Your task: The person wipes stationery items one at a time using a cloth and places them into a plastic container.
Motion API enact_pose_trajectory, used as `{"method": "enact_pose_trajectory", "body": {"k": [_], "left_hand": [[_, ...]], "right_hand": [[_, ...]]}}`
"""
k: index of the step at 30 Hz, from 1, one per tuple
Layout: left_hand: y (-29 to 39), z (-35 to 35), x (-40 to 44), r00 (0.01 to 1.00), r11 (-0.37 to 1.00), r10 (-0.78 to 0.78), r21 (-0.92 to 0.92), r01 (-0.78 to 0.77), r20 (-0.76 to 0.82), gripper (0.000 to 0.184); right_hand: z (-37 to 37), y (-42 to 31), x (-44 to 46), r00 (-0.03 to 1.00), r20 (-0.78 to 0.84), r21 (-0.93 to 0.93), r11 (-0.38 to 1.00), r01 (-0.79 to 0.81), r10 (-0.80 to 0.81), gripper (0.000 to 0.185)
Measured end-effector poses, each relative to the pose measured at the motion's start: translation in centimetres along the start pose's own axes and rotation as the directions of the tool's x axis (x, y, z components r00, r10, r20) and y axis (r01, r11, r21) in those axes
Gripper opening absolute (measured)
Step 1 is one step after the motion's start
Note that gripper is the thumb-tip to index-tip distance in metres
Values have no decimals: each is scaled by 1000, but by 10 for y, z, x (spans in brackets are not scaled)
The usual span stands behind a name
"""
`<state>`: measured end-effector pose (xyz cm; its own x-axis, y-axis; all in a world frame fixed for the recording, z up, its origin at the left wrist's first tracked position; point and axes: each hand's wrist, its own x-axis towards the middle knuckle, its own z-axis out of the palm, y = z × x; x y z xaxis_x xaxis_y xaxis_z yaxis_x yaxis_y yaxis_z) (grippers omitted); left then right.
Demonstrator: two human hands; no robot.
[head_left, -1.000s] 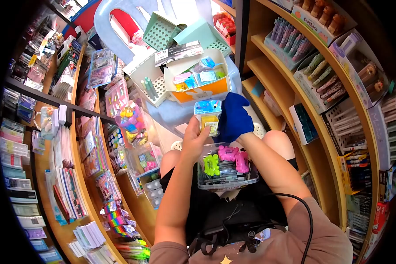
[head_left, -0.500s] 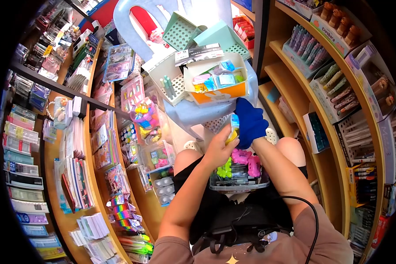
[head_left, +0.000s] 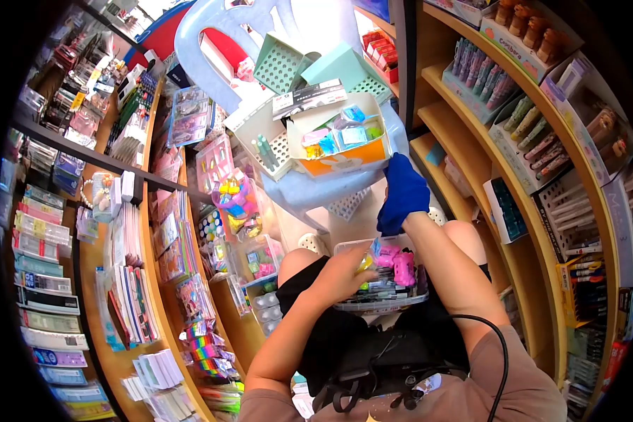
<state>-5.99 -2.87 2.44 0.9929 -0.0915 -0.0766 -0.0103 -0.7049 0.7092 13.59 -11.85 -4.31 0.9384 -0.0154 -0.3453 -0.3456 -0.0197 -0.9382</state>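
My left hand (head_left: pixel 346 273) is bare and closed around a small yellow item (head_left: pixel 365 262) whose kind I cannot make out. It hovers over the left side of a clear plastic box (head_left: pixel 383 304) between my knees. Bright pink dog-shaped pieces (head_left: pixel 403 267) lie in that box above several dark pens (head_left: pixel 383 288). A bunched blue cloth (head_left: pixel 406 190) covers most of my right hand (head_left: pixel 404 211), hiding its fingers. That hand is beside the front corner of an orange-and-white carton (head_left: pixel 348 163) filled with small colourful packs.
A light blue plastic chair (head_left: pixel 295 186) bears the carton, a white perforated bin (head_left: pixel 250 126) with pens and green perforated bins (head_left: pixel 278 67). Shelves of pens (head_left: pixel 478 74) curve along the right. Notebooks (head_left: pixel 130 295) and packaged stationery line the left. A black cable (head_left: pixel 503 344) crosses my right arm.
My left hand has moved down from the blue cloth to the clear box, carrying the yellow item, and now covers the green piece there. My right hand stays near the carton with the cloth.
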Motion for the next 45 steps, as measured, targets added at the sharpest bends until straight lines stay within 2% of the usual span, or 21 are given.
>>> {"method": "enact_pose_trajectory", "body": {"k": [1, 3, 4, 7, 10, 11, 13, 14, 16, 20, 22, 26, 31, 35, 36, 37, 39, 42, 43, 44, 45], "left_hand": [[-2, -1, 3, 1000, 999, -11, -35, 11, -16, 54], [-7, -6, 11, 998, 994, -33, -101, 28, -48, 52], [-7, -9, 15, 998, 997, -37, -74, 33, -58, 51], [1, -17, 22, 972, 984, -173, 68, 164, 156, 51], [-17, -4, 16, 952, 979, -16, 198, -47, 307, 43], [-19, 0, 14, 942, 970, 31, 218, -109, 335, 41], [-15, -6, 19, 983, 973, 41, 216, -80, 179, 36], [-5, -18, 26, 995, 979, 23, 198, -43, 100, 34], [2, -35, 39, 989, 989, -67, 125, 84, -130, 28], [26, -89, 93, 882, 974, 174, 211, -87, -439, 29], [20, -106, 128, 823, 942, 245, 328, -76, -513, 30], [20, -119, 177, 760, 841, 420, 528, -120, -496, 29], [11, -124, 201, 830, 788, 391, 611, -77, -399, 17], [19, -135, 185, 757, 876, 395, 462, -140, -520, 12], [22, -136, 179, 685, 871, 445, 459, -179, -578, 12], [30, -137, 171, 683, 935, 344, 303, -185, -645, 11], [47, -136, 150, 681, 979, 117, -29, -200, -723, 9], [38, -124, 117, 724, 914, 10, -288, -287, -690, 7], [37, -118, 105, 751, 908, -14, -323, -266, -660, 7], [38, -108, 94, 777, 901, -38, -358, -245, -628, 8], [39, -97, 85, 801, 893, -61, -391, -223, -596, 8]], "right_hand": [[-2, -7, -5, 1000, 6, 5, 1000, -10, 10, 44], [-1, -23, -12, 975, -89, -44, 978, -206, 201, 43], [3, -22, -10, 940, -135, 38, 949, -312, 314, 45], [2, -27, -9, 927, -93, 75, 931, -357, 363, 58], [-12, -75, -42, 924, -76, 24, 927, -375, 376, 60], [-14, -71, -40, 958, -59, -84, 954, -286, 282, 55], [-17, -60, -35, 995, 0, -289, 953, -92, 96, 45], [-20, -62, -37, 997, 58, -473, 879, 64, -41, 41], [-23, -67, -44, 933, 254, -742, 566, 358, -257, 32], [-15, -68, -41, 985, 160, -641, 752, 156, -68, 24], [-14, -73, -45, 997, 81, -553, 832, 40, 6, 30], [-13, -70, -40, 996, 34, -342, 937, -67, 83, 70], [-15, -71, -42, 997, 41, -328, 943, -51, 68, 60], [-22, -86, -47, 994, 108, -367, 930, 26, 14, 54], [-25, -99, -52, 988, 142, -336, 942, -16, 67, 51], [-25, -110, -55, 977, 177, -306, 950, -59, 118, 49], [-17, -116, -51, 917, 339, 32, 972, -235, 210, 42], [-7, -91, -44, 741, 669, 411, 859, -306, -56, 33], [-5, -82, -45, 710, 662, 275, 959, 66, -238, 35], [-3, -73, -47, 652, 632, 44, 860, 509, -418, 36], [-1, -64, -49, 574, 580, -150, 617, 773, -578, 38]]}}
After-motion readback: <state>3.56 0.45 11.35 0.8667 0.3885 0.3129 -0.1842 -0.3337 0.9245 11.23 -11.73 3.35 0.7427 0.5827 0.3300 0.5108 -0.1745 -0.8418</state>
